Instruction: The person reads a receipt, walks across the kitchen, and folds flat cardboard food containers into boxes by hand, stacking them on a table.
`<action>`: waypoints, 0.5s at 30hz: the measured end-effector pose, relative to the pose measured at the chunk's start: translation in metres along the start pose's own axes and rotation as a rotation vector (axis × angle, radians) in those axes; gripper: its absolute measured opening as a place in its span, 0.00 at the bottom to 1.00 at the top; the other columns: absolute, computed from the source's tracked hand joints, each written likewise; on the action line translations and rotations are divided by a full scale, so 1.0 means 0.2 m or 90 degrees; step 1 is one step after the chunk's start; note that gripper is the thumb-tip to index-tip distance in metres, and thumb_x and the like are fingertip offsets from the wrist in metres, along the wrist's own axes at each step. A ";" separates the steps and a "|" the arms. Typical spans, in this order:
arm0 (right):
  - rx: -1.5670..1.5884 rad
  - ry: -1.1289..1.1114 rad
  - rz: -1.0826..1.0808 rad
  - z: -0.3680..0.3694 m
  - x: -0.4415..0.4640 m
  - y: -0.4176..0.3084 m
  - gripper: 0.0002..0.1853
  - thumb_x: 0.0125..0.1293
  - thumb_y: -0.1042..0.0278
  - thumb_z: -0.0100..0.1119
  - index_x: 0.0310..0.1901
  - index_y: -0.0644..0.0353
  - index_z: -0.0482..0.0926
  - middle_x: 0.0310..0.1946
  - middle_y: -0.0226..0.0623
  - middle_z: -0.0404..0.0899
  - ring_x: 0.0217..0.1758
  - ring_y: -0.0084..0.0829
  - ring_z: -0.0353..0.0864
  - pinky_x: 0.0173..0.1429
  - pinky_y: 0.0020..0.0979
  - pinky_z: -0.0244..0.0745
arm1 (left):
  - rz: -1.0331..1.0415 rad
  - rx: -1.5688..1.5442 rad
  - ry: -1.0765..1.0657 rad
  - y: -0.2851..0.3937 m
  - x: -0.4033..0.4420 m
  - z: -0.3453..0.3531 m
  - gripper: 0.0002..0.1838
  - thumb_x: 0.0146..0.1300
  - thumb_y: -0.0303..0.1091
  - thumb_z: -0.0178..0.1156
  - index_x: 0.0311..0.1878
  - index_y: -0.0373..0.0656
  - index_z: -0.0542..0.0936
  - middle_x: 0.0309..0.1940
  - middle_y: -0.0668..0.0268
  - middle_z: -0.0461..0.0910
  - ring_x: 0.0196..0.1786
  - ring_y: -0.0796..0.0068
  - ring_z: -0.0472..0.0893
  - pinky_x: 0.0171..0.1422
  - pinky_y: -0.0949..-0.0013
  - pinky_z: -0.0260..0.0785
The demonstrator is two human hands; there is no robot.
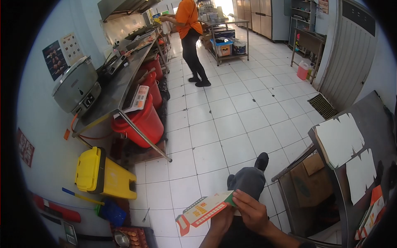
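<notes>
A printed cardboard food box (205,210), white with orange and green panels, is held above my lap, partly folded, with an end flap sticking out at its left. My left hand (221,222) grips it from below, its fingers mostly hidden behind the box. My right hand (250,211) closes around the right end, fingers pressed on the green edge. On the metal table to my right lie a stack of flat white box blanks (340,139) and another blank (361,175). Several orange-and-white printed boxes (369,221) are at that table's near edge.
A yellow pedal bin (105,172), red tubs (144,126) and a steel counter (120,89) with a large cooker (76,87) line the left. A person in an orange shirt (188,18) stands farther back. A brown carton (310,180) sits under the right table.
</notes>
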State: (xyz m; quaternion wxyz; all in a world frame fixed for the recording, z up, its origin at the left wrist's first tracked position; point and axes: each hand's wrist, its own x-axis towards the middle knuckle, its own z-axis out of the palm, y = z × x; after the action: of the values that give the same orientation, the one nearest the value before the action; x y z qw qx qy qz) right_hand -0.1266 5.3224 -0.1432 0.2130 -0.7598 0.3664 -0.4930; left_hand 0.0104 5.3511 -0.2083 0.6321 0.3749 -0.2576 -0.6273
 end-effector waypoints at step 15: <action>0.073 0.034 0.285 0.00 0.03 -0.07 0.06 0.67 0.78 0.63 0.44 0.67 0.83 0.50 0.46 0.86 0.52 0.41 0.88 0.59 0.37 0.80 | -0.011 -0.016 0.024 -0.05 -0.02 -0.03 0.21 0.70 0.39 0.66 0.60 0.41 0.75 0.60 0.59 0.77 0.64 0.64 0.76 0.72 0.59 0.68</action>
State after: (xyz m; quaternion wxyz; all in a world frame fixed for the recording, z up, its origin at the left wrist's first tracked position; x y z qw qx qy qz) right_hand -0.1213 5.3257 -0.1298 0.3500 -0.6331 0.5025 -0.4735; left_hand 0.0083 5.3564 -0.2193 0.6357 0.3812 -0.2346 -0.6289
